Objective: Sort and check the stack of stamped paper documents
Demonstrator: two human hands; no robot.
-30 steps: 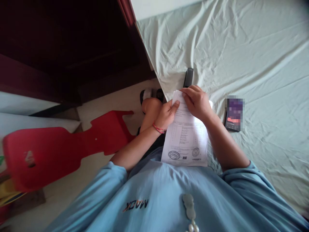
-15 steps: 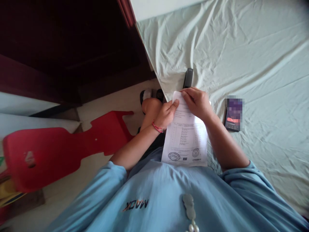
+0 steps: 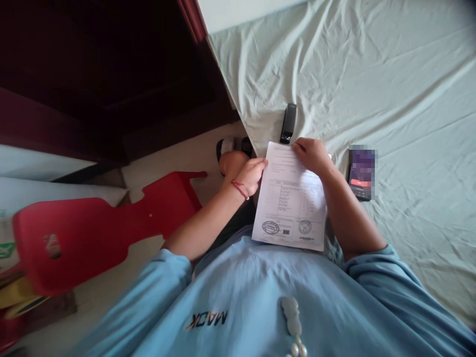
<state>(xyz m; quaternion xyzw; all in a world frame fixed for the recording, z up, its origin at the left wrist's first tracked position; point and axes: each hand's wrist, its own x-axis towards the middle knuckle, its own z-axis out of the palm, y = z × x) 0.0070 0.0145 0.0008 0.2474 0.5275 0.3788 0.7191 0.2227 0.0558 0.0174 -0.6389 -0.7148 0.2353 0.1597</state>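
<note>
A white printed sheet of paper [image 3: 290, 198], with stamps near its lower edge, lies slanted in front of my shirt. My left hand [image 3: 253, 173], with a red cord bracelet at the wrist, pinches its left edge near the top. At the top right edge, my right hand [image 3: 311, 154] has its fingers closed on the same sheet. Whether there are more sheets beneath it I cannot tell. Just beyond the paper's top edge a black stapler [image 3: 288, 123] rests on the pale green cloth [image 3: 357, 99].
To the right on the cloth lies a phone [image 3: 360, 173], its screen blurred out. A red plastic chair [image 3: 82, 243] stands on the floor at the left. Dark wooden furniture [image 3: 111, 74] is at the upper left.
My hands have moved apart along the top of the paper, the right one to the right and the left one slightly left. More of the stapler's near end shows.
</note>
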